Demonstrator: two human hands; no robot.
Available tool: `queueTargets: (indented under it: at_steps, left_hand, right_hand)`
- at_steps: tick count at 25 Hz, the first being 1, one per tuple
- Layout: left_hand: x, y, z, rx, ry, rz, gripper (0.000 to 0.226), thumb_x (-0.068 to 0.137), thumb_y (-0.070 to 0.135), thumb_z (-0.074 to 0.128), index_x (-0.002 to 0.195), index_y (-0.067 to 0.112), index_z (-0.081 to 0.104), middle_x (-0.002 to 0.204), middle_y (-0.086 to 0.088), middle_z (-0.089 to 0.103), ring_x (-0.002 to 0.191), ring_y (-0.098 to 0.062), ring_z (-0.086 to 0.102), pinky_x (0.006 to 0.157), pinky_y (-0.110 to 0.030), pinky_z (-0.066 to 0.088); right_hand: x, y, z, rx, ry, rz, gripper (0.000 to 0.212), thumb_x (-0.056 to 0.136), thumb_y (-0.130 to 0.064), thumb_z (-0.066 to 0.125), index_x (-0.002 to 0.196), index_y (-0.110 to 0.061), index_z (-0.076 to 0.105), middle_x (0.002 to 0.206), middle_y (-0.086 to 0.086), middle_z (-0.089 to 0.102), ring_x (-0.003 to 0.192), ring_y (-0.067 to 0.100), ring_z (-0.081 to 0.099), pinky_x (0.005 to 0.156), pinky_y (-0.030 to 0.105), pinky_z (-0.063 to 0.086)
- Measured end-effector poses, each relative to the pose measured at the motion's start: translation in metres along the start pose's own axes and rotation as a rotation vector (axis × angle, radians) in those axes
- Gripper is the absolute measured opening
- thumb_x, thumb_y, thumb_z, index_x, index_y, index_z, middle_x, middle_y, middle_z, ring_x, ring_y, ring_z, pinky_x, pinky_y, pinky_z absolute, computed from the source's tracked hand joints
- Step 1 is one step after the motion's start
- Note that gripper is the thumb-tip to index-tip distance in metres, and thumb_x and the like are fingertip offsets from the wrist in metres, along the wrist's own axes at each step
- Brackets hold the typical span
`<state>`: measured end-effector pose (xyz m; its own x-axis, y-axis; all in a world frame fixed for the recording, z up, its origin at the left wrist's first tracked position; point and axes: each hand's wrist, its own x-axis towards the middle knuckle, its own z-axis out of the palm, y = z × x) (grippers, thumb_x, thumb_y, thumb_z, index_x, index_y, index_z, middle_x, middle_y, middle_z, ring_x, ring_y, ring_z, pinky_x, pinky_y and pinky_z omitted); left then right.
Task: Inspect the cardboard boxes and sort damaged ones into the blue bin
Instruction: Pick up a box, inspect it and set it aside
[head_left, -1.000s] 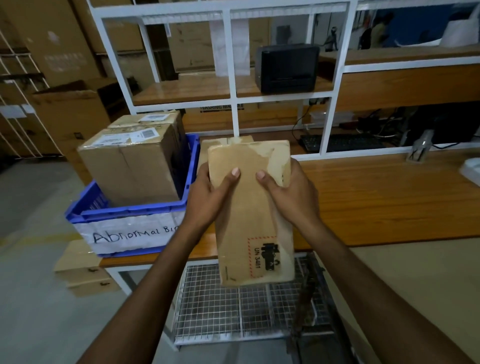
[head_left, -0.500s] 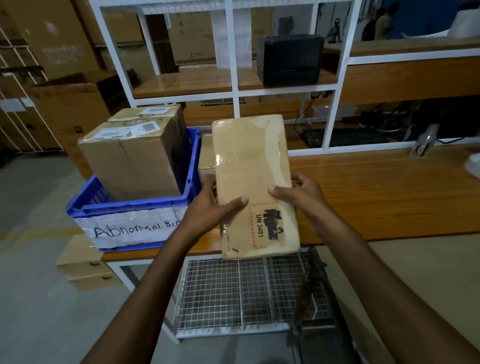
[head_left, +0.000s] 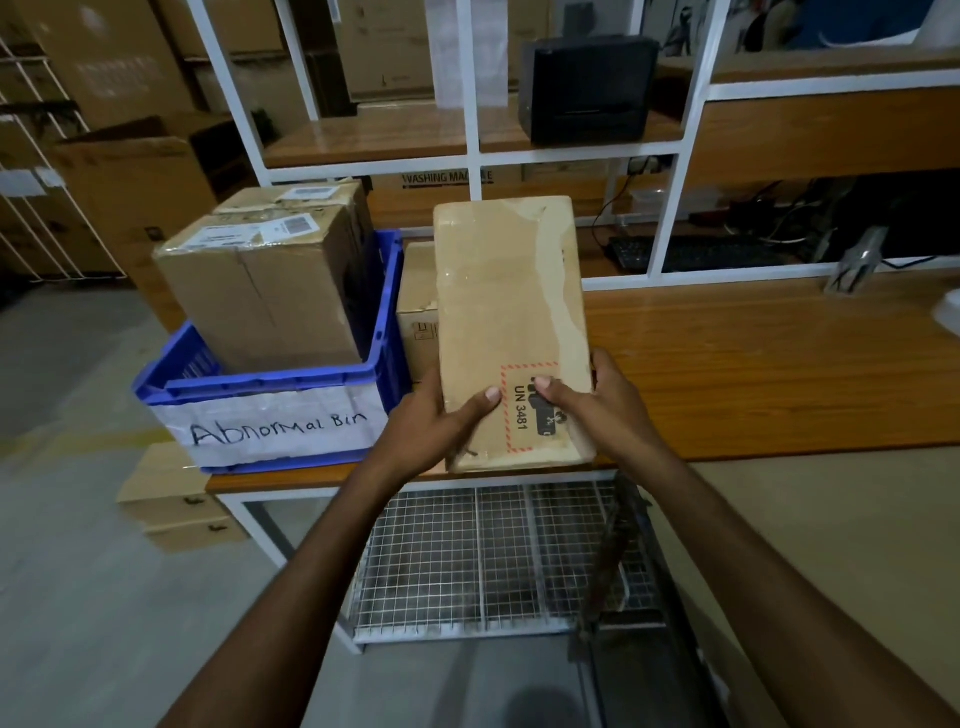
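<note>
Along the left end of the tabletop (head_left: 753, 364), against its front edge: blue bin (head_left: 270, 380), hand-lettered "Abnormal Bin", already holding two taped cartons (head_left: 270, 296) filling most of it and standing well above the rim. Just beside the bin's right wall: a smaller box (head_left: 415, 317), half hidden.

In front of that, over the front edge and tilted up on its near end: flat cardboard box (head_left: 509, 291), film-wrapped, with a red-dashed "UN 3481" mark low on the face and a pale scuffed or torn strip down the right side. Resting on the edge or held clear of it, impossible to tell.

Gripped at the bottom end from both sides: left hand (head_left: 423, 431) curled round the left edge, thumb on the face; right hand (head_left: 602, 410) curled round the right edge, thumb over the mark.

Probably mid-inspection, not yet sorted. Risks from here:
- Slipping on the glossy film, with a hold only at the low end of a tall box.
- Dropping past the front edge toward the wire shelf (head_left: 483, 561) below.
- If judged damaged, little room left in the bin, so likely perched on the cartons and liable to slide off.
</note>
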<state>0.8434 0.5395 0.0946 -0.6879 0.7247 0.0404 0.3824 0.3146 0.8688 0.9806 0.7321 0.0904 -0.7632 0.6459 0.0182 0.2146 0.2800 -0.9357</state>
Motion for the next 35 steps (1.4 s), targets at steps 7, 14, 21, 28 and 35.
queueTargets:
  at_steps: [7, 14, 21, 28, 35]
  left_hand:
    - [-0.017, -0.022, 0.005, -0.163, -0.145, -0.110, 0.071, 0.086, 0.055, 0.080, 0.145, 0.038, 0.045, 0.131, 0.012, 0.071, 0.114, -0.012, 0.072, 0.088, -0.047, 0.065]
    - [-0.033, -0.038, 0.011, -0.127, -0.190, 0.010, 0.100, 0.072, 0.030, 0.098, 0.153, 0.031, 0.038, 0.142, 0.013, 0.062, 0.127, -0.002, 0.062, 0.103, -0.036, 0.058]
    - [-0.040, -0.035, 0.001, -0.233, -0.197, 0.063, 0.094, 0.079, 0.026, 0.093, 0.154, 0.035, 0.038, 0.144, 0.015, 0.062, 0.132, -0.005, 0.060, 0.105, -0.030, 0.055]
    - [-0.035, -0.045, -0.014, -0.537, -0.084, -0.051, 0.075, 0.078, 0.057, 0.082, 0.140, 0.026, 0.055, 0.135, -0.001, 0.070, 0.122, -0.025, 0.068, 0.101, -0.052, 0.058]
    - [-0.026, -0.047, -0.024, -0.652, 0.011, -0.004, 0.103, 0.059, 0.071, 0.090, 0.142, 0.020, 0.056, 0.134, -0.006, 0.070, 0.123, -0.026, 0.068, 0.096, -0.042, 0.060]
  right_hand:
    - [-0.017, 0.021, -0.010, 0.025, -0.331, -0.049, 0.108, 0.075, -0.019, 0.094, 0.155, -0.038, 0.024, 0.141, -0.012, 0.060, 0.124, 0.009, 0.064, 0.103, 0.040, 0.056]
    - [-0.039, 0.027, -0.018, -0.025, -0.393, -0.172, 0.126, 0.069, -0.010, 0.096, 0.163, -0.033, 0.014, 0.145, -0.019, 0.051, 0.122, -0.013, 0.056, 0.090, 0.015, 0.055]
    - [-0.055, 0.006, -0.011, -0.055, -0.258, -0.348, 0.134, 0.069, -0.042, 0.097, 0.163, -0.048, 0.001, 0.167, -0.017, 0.028, 0.151, 0.007, 0.035, 0.115, 0.042, 0.046]
    - [-0.066, -0.008, 0.007, -0.395, -0.173, -0.486, 0.096, 0.082, -0.088, 0.049, 0.158, -0.060, -0.002, 0.171, -0.025, 0.004, 0.158, 0.003, 0.006, 0.126, 0.055, 0.023]
    - [-0.050, -0.031, 0.006, -0.217, -0.051, -0.550, 0.050, 0.102, -0.060, 0.038, 0.152, -0.062, 0.031, 0.160, -0.042, 0.022, 0.151, -0.006, 0.017, 0.123, 0.048, 0.030]
